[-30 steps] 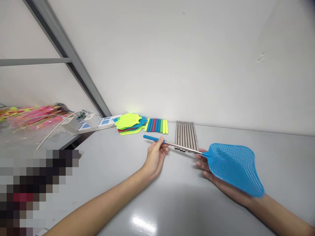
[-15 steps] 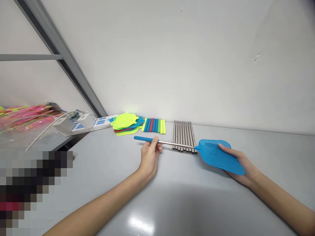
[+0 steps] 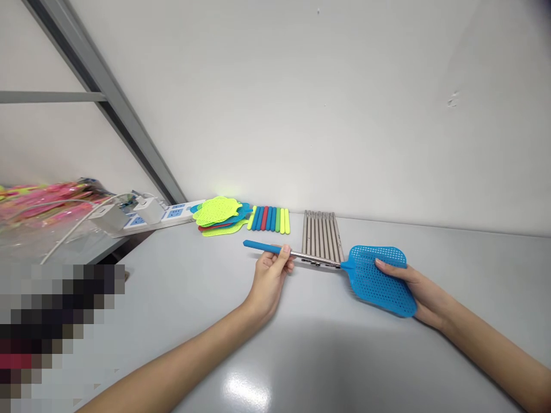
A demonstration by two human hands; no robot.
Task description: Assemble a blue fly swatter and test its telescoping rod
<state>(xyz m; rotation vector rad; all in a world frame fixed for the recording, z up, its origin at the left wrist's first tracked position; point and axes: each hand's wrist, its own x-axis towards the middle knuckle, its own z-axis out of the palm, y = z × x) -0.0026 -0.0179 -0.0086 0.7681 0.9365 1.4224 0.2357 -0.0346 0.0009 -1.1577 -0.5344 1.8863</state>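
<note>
Both my hands hold one blue fly swatter (image 3: 374, 284) above the grey table. My left hand (image 3: 271, 278) is closed on its blue handle, near where the metal rod comes out. My right hand (image 3: 424, 292) grips the perforated blue head, thumb on top and the other fingers mostly hidden beneath. The rod runs from the handle to the neck of the head, passing in front of a row of metal rods (image 3: 321, 235). Left of those lies a row of coloured handles (image 3: 270, 219), blue, red, green and yellow. Beside it are stacked swatter heads (image 3: 217, 211), a yellow one on top.
A white power strip (image 3: 172, 215) with plugged-in adapters and cables lies at the table's left edge. Farther left is a plastic bag (image 3: 55, 206) of pink and yellow items. A pale wall (image 3: 327, 115) stands behind the table (image 3: 301, 355).
My left hand has moved slightly right and down with the handle. The swatter head has turned a little and its far end has dropped, with my right hand still holding it.
</note>
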